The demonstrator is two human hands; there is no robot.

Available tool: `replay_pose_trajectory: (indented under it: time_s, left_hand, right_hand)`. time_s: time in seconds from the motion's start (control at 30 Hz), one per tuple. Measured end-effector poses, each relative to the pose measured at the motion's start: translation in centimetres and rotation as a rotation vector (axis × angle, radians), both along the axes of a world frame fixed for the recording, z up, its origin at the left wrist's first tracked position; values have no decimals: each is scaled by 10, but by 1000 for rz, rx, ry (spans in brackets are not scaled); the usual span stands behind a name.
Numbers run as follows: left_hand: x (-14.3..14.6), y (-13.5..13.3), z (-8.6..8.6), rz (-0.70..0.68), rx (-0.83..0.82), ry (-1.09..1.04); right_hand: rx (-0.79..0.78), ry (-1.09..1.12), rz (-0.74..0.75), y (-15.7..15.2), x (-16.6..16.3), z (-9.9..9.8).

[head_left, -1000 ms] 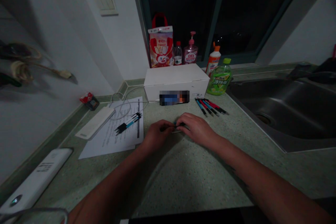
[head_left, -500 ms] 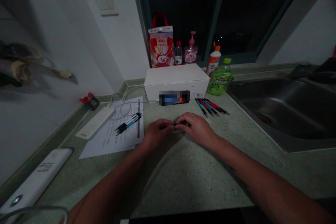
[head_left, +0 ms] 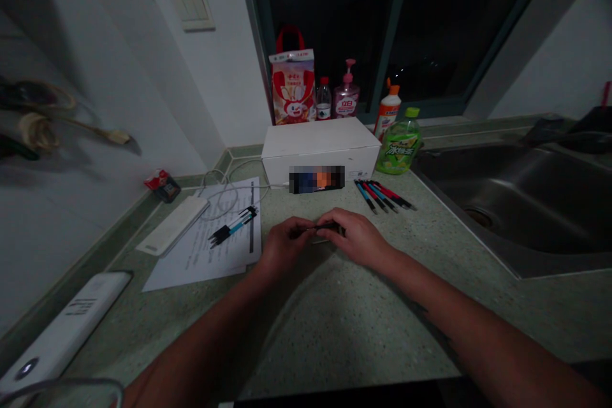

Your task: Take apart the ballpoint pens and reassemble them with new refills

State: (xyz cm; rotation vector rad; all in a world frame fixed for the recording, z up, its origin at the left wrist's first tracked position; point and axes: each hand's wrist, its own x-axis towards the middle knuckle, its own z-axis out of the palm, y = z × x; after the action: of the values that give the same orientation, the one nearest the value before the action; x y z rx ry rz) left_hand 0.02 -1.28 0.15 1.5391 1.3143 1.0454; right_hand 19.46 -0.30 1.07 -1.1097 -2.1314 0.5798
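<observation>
Over the middle of the counter, my left hand (head_left: 288,243) and my right hand (head_left: 356,236) meet, both closed in a pinch. Between their fingertips is a slim dark pen part (head_left: 326,226), mostly covered by the right fingers. A thin pale strip (head_left: 321,241) shows just below the right fingers; what it is I cannot make out. To the right, several blue and red pens (head_left: 382,195) with black grips lie side by side. On the left, blue and black pens (head_left: 234,227) rest on printed paper sheets (head_left: 191,271).
Behind my hands a phone (head_left: 316,180), its screen blurred, leans on a white box (head_left: 320,140). A green detergent bottle (head_left: 400,143) stands beside the box. The sink (head_left: 521,204) is at right. A white power bank (head_left: 174,224), cable and white power strip (head_left: 71,325) lie left.
The fingertips have drawn slightly apart and more of the dark pen part shows between them. The pens and other things on the counter stay where they were.
</observation>
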Motion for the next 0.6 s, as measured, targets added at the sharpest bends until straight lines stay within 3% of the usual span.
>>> replay_pose_trajectory:
  time_s: [0.6]
  left_hand:
    - [-2,0,3,72,40,34]
  right_hand:
    - [-15,-39,-81,1,3,1]
